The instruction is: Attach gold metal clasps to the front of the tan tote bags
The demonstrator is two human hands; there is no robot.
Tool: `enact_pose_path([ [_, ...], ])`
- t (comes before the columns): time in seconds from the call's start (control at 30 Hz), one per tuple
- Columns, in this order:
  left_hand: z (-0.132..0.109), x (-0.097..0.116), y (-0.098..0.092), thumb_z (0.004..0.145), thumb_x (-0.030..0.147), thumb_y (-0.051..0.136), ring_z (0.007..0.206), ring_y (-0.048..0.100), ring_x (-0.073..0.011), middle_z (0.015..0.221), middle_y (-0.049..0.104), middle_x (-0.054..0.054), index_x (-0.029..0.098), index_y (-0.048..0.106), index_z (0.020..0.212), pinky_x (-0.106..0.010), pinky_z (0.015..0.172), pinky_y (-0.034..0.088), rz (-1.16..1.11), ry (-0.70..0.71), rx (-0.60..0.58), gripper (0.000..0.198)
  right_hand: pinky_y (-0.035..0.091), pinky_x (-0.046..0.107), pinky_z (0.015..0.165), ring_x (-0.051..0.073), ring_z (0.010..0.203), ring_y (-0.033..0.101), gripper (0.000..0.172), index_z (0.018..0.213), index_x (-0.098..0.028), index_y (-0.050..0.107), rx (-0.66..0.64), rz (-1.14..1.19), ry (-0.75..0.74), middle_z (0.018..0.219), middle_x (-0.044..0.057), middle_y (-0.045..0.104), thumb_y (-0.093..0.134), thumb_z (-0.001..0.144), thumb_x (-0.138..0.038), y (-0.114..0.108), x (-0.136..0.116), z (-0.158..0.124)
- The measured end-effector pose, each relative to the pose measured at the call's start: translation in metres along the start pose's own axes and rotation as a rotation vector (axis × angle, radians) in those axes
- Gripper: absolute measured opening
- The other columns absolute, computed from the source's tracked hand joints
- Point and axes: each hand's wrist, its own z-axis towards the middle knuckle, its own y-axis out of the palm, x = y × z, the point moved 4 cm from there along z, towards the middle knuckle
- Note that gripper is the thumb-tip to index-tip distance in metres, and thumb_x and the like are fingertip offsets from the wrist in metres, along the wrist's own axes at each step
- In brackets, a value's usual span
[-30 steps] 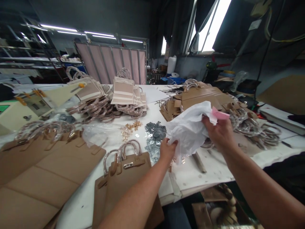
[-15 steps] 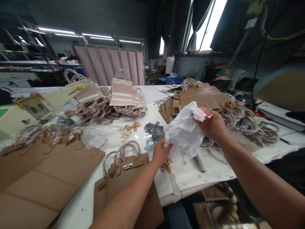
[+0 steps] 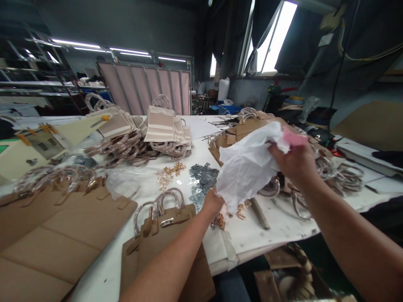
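Observation:
A thin, crumpled white sheet (image 3: 248, 163) hangs stretched between my hands above the table; I cannot tell whether it is paper, cloth or plastic. My left hand (image 3: 213, 206) pinches its lower left corner. My right hand (image 3: 294, 161) is closed on the upper right end, where a pink piece (image 3: 294, 137) shows. Under the sheet lie small gold-coloured metal fittings (image 3: 242, 211), partly hidden. Beyond my left hand is a heap of flat grey metal pieces (image 3: 203, 178). Below my left forearm stands a brown handbag (image 3: 163, 247) with wrapped handles and a metal clasp.
More brown bag pieces (image 3: 56, 239) cover the left side. Stacks of beige panels with wrapped handles (image 3: 160, 123) stand at the back, and brown panels (image 3: 245, 130) pile up on the right. A grey stick (image 3: 260, 213) lies near the front edge. An open box (image 3: 283, 272) sits below.
My right hand has moved right and slightly up, spreading the white sheet wider and showing more of the pink piece. More gold fittings show beneath it. My left hand stays nearly in place.

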Motion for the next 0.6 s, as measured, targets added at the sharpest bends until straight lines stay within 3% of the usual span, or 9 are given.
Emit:
enact_pose_path([
  [0.2,-0.006,0.021,-0.003,0.059,0.012,0.076,0.095,0.070,-0.0272,0.095,0.079,-0.006,0.017,0.078,0.094,-0.036,0.092,0.055,0.124,0.136,-0.199,0.035,0.048,0.036,0.069,0.025,0.072,0.059,0.029,0.080,-0.024,0.062,-0.098,-0.037,-0.084,0.079,0.008,0.066,0.066,0.083,-0.052,0.010,0.002,0.000],
  [0.3,-0.008,0.030,-0.016,0.059,0.012,0.077,0.100,0.070,-0.0282,0.105,0.078,-0.007,0.017,0.071,0.118,-0.038,0.094,0.055,0.170,0.123,-0.195,0.060,0.047,0.034,0.069,0.023,0.073,0.059,0.026,0.084,-0.022,0.065,-0.227,0.052,-0.154,0.083,0.007,0.067,0.066,0.083,-0.048,0.020,0.007,-0.002],
  [0.37,-0.012,0.039,-0.029,0.062,0.016,0.079,0.117,0.066,-0.0310,0.129,0.072,-0.012,0.017,0.057,0.140,-0.043,0.107,0.049,0.213,0.112,-0.135,0.081,0.046,0.033,0.070,0.022,0.076,0.059,0.021,0.086,-0.022,0.066,-0.186,0.068,-0.170,0.085,0.005,0.067,0.064,0.085,-0.043,0.021,0.009,-0.002],
  [0.47,-0.025,0.069,-0.048,0.069,0.038,0.087,0.146,0.044,-0.0360,0.159,0.045,-0.020,0.016,0.032,0.159,-0.051,0.124,0.031,0.325,0.224,0.113,0.107,0.045,0.031,0.071,0.021,0.075,0.059,0.013,0.084,-0.022,0.067,-0.221,0.017,-0.171,0.084,0.004,0.068,0.064,0.084,-0.035,0.028,0.004,-0.004],
  [0.53,-0.035,0.099,-0.046,0.063,0.050,0.092,0.152,0.034,-0.0380,0.165,0.035,-0.020,0.018,0.024,0.162,-0.053,0.126,0.027,0.391,0.390,0.240,0.124,0.045,0.030,0.071,0.020,0.074,0.060,0.011,0.084,-0.022,0.067,-0.297,-0.001,-0.168,0.083,0.003,0.069,0.064,0.083,-0.032,0.037,-0.008,-0.007],
  [0.6,-0.039,0.125,-0.031,0.053,0.050,0.097,0.150,0.036,-0.0396,0.163,0.038,-0.019,0.020,0.026,0.160,-0.053,0.125,0.030,0.396,0.519,0.224,0.132,0.044,0.029,0.071,0.020,0.073,0.060,0.009,0.083,-0.021,0.067,-0.333,0.003,-0.160,0.081,0.003,0.069,0.064,0.082,-0.029,0.048,-0.023,-0.009],
])
